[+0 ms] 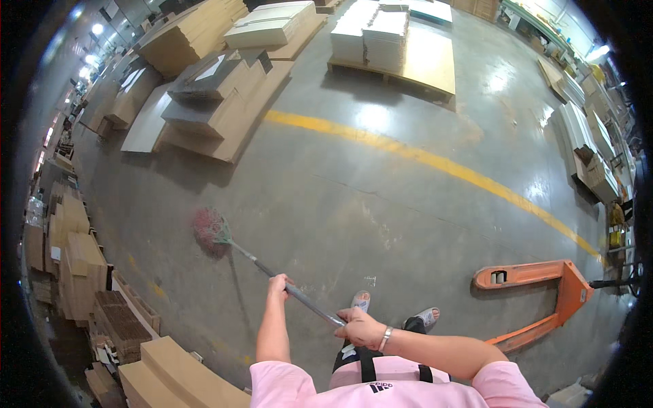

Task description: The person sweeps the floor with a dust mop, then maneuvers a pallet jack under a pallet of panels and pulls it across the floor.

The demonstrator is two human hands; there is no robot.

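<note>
Both of my hands are closed round the long grey handle of a broom (309, 303). My left hand (279, 285) grips it farther along, nearer the head. My right hand (362, 328), with a silvery band at its wrist, holds the upper end close to my body. From there the handle slants away to the far left. The broom's reddish bristles (209, 228) fan out from a green neck and are slightly blurred. They are at the grey concrete floor (326, 224); whether they press on it I cannot tell.
An orange pallet jack (568, 299) lies at the right, forks toward me. Stacked panels (218, 102) stand on boards at the far left, and white stacks on a wooden pallet (432, 64) farther ahead. Cardboard (173, 370) lines the near left. A yellow line (435, 160) crosses the floor.
</note>
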